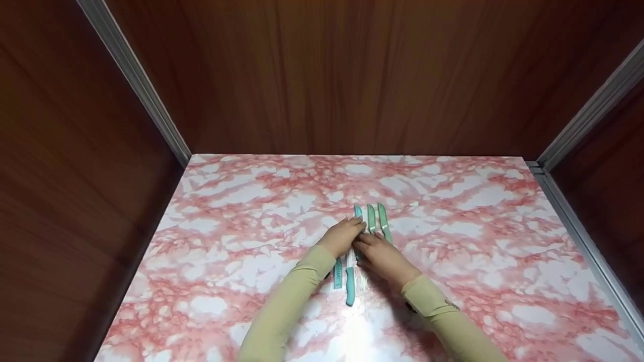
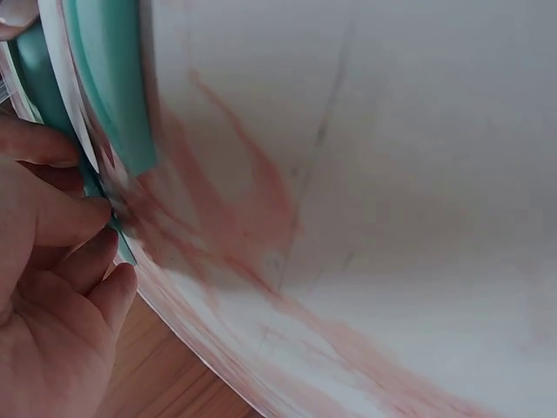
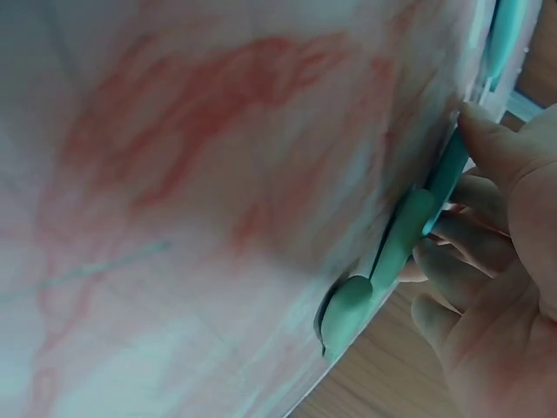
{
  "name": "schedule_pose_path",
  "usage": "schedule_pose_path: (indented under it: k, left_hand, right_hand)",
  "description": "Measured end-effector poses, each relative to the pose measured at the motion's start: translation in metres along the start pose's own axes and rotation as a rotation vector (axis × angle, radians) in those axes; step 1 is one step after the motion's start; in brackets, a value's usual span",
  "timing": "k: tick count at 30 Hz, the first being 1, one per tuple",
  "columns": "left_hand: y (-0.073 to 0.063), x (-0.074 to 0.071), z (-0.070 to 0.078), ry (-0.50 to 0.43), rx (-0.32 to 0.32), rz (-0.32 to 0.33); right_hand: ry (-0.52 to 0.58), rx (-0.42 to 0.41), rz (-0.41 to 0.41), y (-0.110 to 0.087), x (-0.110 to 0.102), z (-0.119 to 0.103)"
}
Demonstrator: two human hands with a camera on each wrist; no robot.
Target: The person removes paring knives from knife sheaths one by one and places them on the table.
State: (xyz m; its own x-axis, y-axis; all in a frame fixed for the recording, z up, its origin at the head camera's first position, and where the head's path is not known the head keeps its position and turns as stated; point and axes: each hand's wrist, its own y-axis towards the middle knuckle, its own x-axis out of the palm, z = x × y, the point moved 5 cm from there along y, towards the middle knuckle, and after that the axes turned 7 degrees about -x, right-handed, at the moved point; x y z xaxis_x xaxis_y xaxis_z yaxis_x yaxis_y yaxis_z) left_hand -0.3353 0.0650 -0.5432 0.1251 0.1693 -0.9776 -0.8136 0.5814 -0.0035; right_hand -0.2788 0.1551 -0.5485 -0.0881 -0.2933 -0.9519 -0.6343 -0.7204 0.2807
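Several small knives with teal and green handles lie side by side under both hands. My left hand [image 1: 344,236] pinches a teal blade cover [image 1: 357,210] at its near end. Just below, my right hand [image 1: 384,255] holds a teal knife handle [image 3: 448,170] between thumb and fingers. To the right are two green blade covers [image 1: 371,217], with green handles [image 3: 403,237] beside the right fingers. Left of the hands, a bare knife [image 1: 350,287] has its teal handle toward me, beside a loose teal cover [image 1: 337,274]. The hands hide the middle of the row.
The knives lie on a table [image 1: 226,226] with a red and white marbled top. Dark wood panels [image 1: 322,75] rise behind it and at both sides, with metal frame strips [image 1: 143,85] at the corners.
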Motion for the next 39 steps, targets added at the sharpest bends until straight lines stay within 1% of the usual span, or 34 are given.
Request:
schedule_pose_path:
  k: [6, 9, 12, 16, 21, 27, 33, 39]
  left_hand:
    - [0.001, 0.001, -0.001, -0.006, -0.017, -0.037]
    - [0.002, 0.002, -0.002, -0.030, -0.022, -0.051]
    - [0.003, 0.003, -0.003, -0.055, -0.024, -0.051]
    - [0.004, 0.003, -0.004, -0.049, -0.021, -0.048]
    - [0.004, 0.000, -0.004, -0.042, -0.021, -0.043]
    - [0.004, 0.000, -0.005, -0.050, -0.028, -0.042]
    - [0.006, 0.000, -0.003, -0.047, -0.009, -0.006]
    - [0.006, -0.001, -0.001, 0.009, 0.013, 0.040]
  right_hand:
    - [-0.032, -0.025, 0.025, -0.001, 0.002, -0.001]
    - [-0.050, -0.026, 0.027, -0.002, 0.003, -0.002]
    - [-0.068, -0.025, 0.027, -0.003, 0.003, -0.004]
    - [-0.076, -0.024, 0.034, -0.004, 0.002, -0.006]
    - [-0.064, 0.003, 0.038, -0.004, 0.001, -0.005]
    - [-0.014, 0.037, 0.024, -0.004, -0.002, -0.005]
    - [0.028, 0.032, 0.025, -0.005, -0.006, -0.004]
    - [0.068, 0.043, 0.013, -0.005, -0.009, -0.004]
